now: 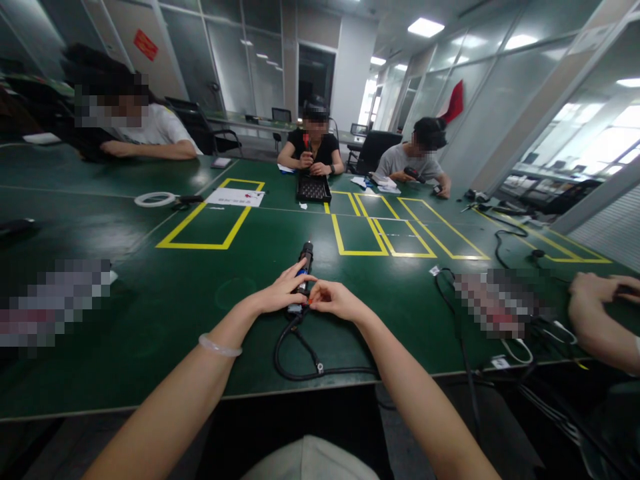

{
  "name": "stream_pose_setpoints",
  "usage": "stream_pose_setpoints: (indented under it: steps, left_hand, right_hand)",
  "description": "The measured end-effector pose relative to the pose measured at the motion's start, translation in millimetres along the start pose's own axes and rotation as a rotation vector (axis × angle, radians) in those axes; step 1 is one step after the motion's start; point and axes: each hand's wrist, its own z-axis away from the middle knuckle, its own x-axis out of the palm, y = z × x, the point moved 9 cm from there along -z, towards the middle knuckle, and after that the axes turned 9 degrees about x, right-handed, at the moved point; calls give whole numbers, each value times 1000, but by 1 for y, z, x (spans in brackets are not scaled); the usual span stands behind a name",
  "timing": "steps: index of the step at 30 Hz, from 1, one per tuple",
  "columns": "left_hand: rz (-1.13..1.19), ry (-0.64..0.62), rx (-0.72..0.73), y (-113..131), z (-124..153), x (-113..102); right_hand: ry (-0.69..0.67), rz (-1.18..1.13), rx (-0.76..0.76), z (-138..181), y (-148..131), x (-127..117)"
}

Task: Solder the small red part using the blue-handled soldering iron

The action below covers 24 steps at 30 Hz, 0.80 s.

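A black and blue electric screwdriver [304, 261] lies on the green table [165, 300], its tip pointing away from me. My left hand [283, 291] rests on its handle with the fingers curled over it. My right hand [334, 299] pinches a small orange-red part at the tool's near end, touching my left fingertips. The tool's black cable [300, 363] loops toward the table's front edge. A clear bangle sits on my left wrist.
Yellow tape rectangles [210, 223] mark the table. A black tray [313, 189], a white paper [235, 197] and a white tape ring [155, 199] lie farther back. Three people sit at the far side. Another person's arm [600, 320] and cables [505, 233] are at right.
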Motion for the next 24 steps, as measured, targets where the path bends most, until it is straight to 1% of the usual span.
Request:
stream_pose_setpoints:
  steps: [2,4,8,11,14,17,21,24]
  left_hand:
    - [-2,-15,8,1,1,-2]
    - [-3,-21,20,0,1,-2]
    - [21,-31,45,-5,1,-1]
    - [44,6,73,-6,1,-2]
    - [76,68,69,-6,1,-6]
    - [99,92,49,-8,2,-6]
    - [95,130,68,-10,3,-9]
    - [107,110,91,-7,7,-13]
  right_hand:
    - [-6,-3,6,0,1,-1]
    - [41,46,-5,1,-5,-4]
    - [264,259,-42,9,-32,-7]
    - [366,469,33,17,-46,9]
    - [393,653,137,21,-50,31]
    - [392,761,198,16,-53,44]
    - [389,847,260,1,-53,47]
    - [381,897,278,-7,-52,47]
